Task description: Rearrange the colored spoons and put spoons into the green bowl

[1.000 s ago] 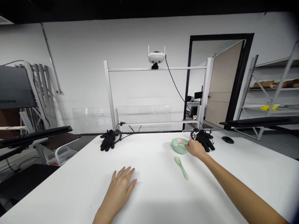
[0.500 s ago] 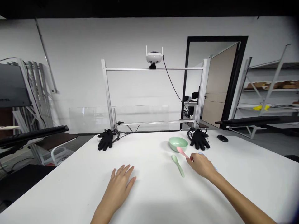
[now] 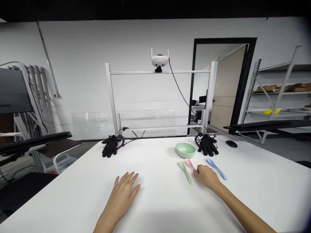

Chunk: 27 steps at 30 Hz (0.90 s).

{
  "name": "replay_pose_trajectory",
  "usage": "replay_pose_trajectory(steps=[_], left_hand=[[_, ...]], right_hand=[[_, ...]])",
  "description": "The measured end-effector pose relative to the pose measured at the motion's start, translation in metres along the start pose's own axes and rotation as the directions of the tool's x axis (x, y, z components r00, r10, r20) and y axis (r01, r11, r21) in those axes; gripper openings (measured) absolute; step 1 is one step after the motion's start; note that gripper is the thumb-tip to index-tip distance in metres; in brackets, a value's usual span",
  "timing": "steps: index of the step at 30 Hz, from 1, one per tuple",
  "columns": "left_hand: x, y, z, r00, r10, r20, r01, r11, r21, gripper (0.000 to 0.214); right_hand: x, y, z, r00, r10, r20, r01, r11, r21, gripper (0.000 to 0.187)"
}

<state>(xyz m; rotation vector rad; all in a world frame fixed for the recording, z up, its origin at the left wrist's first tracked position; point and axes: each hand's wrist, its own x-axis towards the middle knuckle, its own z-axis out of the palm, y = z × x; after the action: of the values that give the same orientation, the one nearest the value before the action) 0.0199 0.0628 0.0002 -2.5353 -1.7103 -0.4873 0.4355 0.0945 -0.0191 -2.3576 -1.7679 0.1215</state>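
Observation:
My right hand [image 3: 207, 176] is closed around the handle of a pink spoon [image 3: 189, 163], whose bowl points away toward a light green bowl [image 3: 185, 150]. To the left of that hand lies a green spoon [image 3: 185, 173] on the white table, close beside the pink one. A blue spoon [image 3: 217, 169] rests to the right of the hand, slanting toward me. My left hand [image 3: 123, 195] is apart from all of these, palm down over the table's left half with fingers spread and nothing in it.
Black gloves with cables lie at the back edge, one left [image 3: 110, 146] and one right [image 3: 208, 145]. A black mouse [image 3: 231, 144] sits at the far right. A metal frame [image 3: 160, 72] carrying a white device [image 3: 159, 61] stands behind the white table [image 3: 80, 191].
My right hand has moved a little toward me and lower with the pink spoon, away from the bowl. The blue spoon, mostly covered before, now shows fully. My left hand has barely moved.

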Motion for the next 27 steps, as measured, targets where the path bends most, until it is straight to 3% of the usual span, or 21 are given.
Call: replay_pose_trajectory(steps=[11, 27], left_hand=[[-0.002, 0.000, -0.002, 1.000, 0.002, -0.009, -0.002, 1.000, -0.003, 0.053], [-0.002, 0.000, -0.001, 1.000, -0.006, 0.002, 0.006, 1.000, 0.010, 0.052]], right_hand=[[0.005, -0.006, 0.017, 1.000, 0.011, 0.019, -0.011, 1.000, 0.002, 0.035], [0.003, -0.008, 0.018, 1.000, 0.008, 0.022, -0.007, 1.000, -0.013, 0.037]])
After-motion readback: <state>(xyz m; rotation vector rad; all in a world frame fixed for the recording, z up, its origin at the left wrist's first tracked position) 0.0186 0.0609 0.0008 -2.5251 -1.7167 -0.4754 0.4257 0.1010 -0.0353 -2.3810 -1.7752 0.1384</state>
